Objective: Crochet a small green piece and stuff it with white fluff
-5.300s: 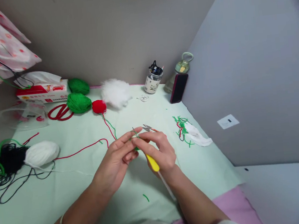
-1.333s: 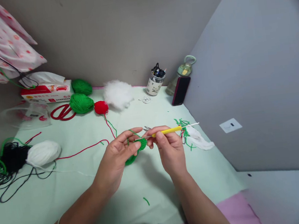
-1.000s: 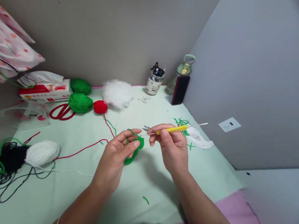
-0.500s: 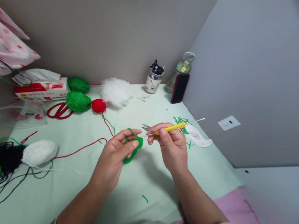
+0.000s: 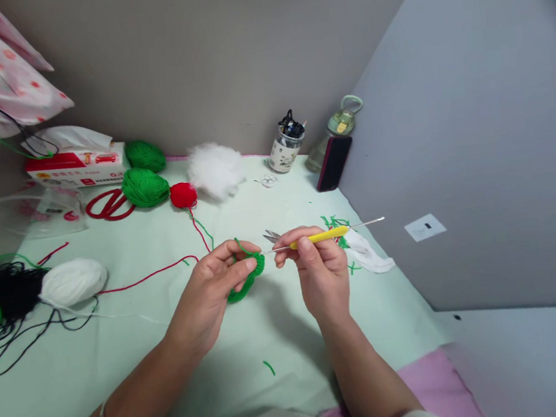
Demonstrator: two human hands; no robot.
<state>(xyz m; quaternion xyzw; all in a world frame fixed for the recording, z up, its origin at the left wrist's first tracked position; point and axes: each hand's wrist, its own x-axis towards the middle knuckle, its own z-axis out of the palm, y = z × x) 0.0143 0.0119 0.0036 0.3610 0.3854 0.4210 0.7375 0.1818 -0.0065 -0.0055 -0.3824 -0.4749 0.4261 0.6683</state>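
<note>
My left hand (image 5: pixel 216 279) pinches a small green crochet piece (image 5: pixel 253 279) between thumb and fingers, and a strand of green yarn loops over its index finger. In my right hand (image 5: pixel 317 264) is a crochet hook (image 5: pixel 321 235) with a yellow handle, held much like a pen. One thin metal end of the hook points left and meets the edge of the green piece; the other sticks out to the right. Just behind my right fingers, the blades of a pair of scissors (image 5: pixel 272 235) show, their handles hidden by the hand.
Green yarn balls (image 5: pixel 145 187), a red yarn ball (image 5: pixel 183 195), white stuffing (image 5: pixel 216 170) and red-handled scissors (image 5: pixel 110 205) lie at the back. White yarn (image 5: pixel 73 282) and black yarn (image 5: pixel 14 295) are left. A phone (image 5: pixel 334 164) leans against a bottle (image 5: pixel 341 123); green scraps (image 5: pixel 334 223) lie right.
My right hand and the hook have shifted very slightly to the right, away from my left hand. Both hands keep their holds.
</note>
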